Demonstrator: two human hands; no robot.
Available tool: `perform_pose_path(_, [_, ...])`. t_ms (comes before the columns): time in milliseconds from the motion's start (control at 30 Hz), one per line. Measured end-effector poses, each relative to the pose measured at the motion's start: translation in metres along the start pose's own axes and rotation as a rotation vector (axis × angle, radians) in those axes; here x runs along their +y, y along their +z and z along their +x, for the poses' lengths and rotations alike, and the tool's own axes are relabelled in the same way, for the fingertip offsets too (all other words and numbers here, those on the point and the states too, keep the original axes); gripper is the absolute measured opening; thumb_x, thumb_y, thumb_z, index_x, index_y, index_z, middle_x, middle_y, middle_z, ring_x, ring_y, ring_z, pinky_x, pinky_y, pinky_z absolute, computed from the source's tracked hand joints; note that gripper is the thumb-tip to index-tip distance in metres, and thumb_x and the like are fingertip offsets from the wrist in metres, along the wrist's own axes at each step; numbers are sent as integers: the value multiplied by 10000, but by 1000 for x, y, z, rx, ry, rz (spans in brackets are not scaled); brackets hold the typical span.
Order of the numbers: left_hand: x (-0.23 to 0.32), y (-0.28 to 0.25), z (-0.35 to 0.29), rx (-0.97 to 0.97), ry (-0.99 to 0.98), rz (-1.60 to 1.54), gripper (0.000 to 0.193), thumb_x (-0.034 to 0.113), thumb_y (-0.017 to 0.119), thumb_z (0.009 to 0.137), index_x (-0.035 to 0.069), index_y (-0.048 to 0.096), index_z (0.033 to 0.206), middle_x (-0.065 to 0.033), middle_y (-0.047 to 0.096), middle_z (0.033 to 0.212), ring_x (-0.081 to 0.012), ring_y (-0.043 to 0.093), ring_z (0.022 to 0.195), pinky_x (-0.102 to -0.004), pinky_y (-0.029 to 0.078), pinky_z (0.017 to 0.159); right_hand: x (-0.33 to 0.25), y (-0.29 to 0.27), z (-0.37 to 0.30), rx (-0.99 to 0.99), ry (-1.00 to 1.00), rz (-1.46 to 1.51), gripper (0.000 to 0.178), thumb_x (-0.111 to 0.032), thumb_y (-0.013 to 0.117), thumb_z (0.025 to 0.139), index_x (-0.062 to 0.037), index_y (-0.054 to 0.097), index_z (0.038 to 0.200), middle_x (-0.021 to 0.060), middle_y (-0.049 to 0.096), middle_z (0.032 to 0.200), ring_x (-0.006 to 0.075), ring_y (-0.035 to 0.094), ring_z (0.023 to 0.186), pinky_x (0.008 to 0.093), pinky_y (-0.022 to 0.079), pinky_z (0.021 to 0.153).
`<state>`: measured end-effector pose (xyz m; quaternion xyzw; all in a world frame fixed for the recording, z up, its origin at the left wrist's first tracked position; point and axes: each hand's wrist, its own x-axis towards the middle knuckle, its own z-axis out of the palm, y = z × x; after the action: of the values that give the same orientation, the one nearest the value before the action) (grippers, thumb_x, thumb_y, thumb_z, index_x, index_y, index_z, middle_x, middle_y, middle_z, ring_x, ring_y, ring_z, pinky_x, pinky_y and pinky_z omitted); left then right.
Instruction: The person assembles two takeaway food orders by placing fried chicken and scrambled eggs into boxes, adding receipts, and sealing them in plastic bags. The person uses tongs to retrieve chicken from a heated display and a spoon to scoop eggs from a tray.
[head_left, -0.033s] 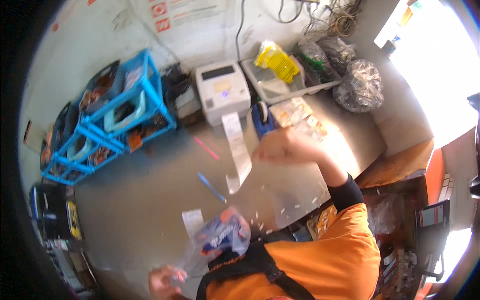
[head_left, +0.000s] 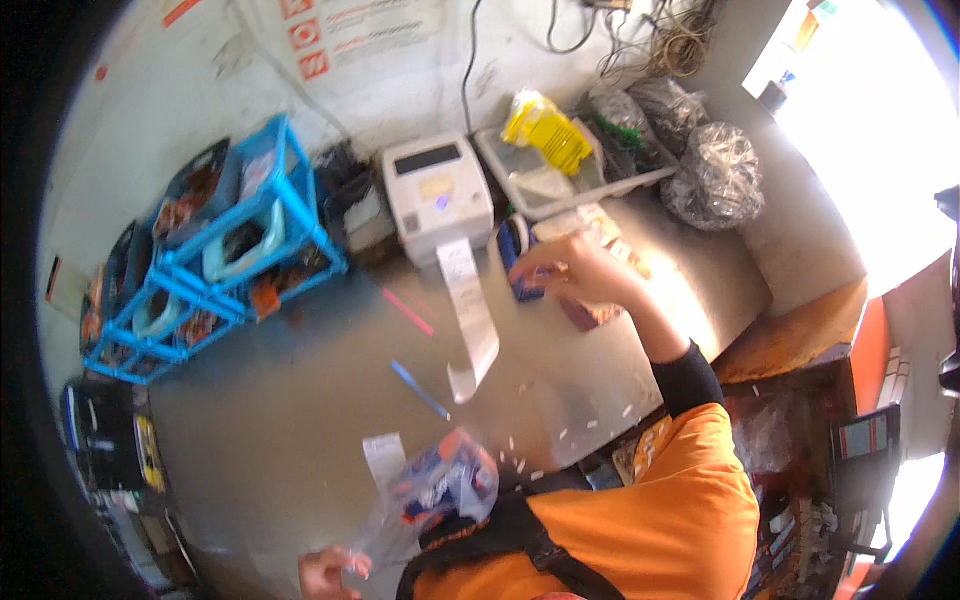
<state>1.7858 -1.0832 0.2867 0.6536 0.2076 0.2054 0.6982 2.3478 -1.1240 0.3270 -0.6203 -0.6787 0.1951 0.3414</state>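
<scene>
My right hand (head_left: pixel 575 268) reaches over the counter with its fingers bent and apart, slightly blurred. Its fingertips overlap a blue tape dispenser (head_left: pixel 516 244); whether they touch it is unclear. Under the palm shows a reddish-brown object (head_left: pixel 588 314), too covered to name. At the lower edge, my left hand (head_left: pixel 328 574) has its fingertips on the edge of a clear plastic bag (head_left: pixel 445 480) with blue and orange colouring. The bag lies against the counter's near side, close to my body.
A white label printer (head_left: pixel 437 185) feeds out a long paper strip (head_left: pixel 470 315). Blue racks (head_left: pixel 215 255) stand left; a grey tray (head_left: pixel 540 195) with a yellow packet (head_left: pixel 545 132) sits behind. Pink (head_left: pixel 408 311) and blue (head_left: pixel 420 388) strips, a paper slip (head_left: pixel 384 456) and white bits lie on the counter.
My right hand has shifted slightly away from me and its fingers have spread over the tape dispenser, uncovering the reddish-brown object. My left hand remains at the plastic bag. The view has tilted slightly.
</scene>
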Motion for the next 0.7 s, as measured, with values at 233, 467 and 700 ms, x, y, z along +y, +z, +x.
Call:
perform_pose_path(233, [-4, 18, 6, 634, -423, -60, 263, 279, 599, 850, 23, 627, 903, -105, 633, 868, -263, 593, 825, -408, 488, 765, 318, -70, 51, 440, 682, -462, 178, -119, 579, 769, -28, 690, 874, 160, 675, 818, 320, 661, 764, 370, 523, 693])
perform_pose_path(467, [-5, 25, 31, 852, -461, -126, 268, 289, 593, 854, 31, 627, 913, -101, 632, 870, -269, 588, 843, -416, 485, 770, 396, -20, 87, 324, 1061, -415, 296, -142, 538, 816, 15, 626, 1051, 238, 606, 1094, 380, 597, 1011, 435, 495, 839])
perform_pose_path(700, [-10, 18, 0, 1023, -512, -218, 272, 300, 588, 858, 38, 627, 922, -96, 631, 873, -276, 583, 861, -425, 482, 775, 393, -25, 86, 327, 1095, -363, 288, -97, 560, 797, 34, 628, 1044, 238, 616, 1073, 383, 615, 972, 424, 518, 793])
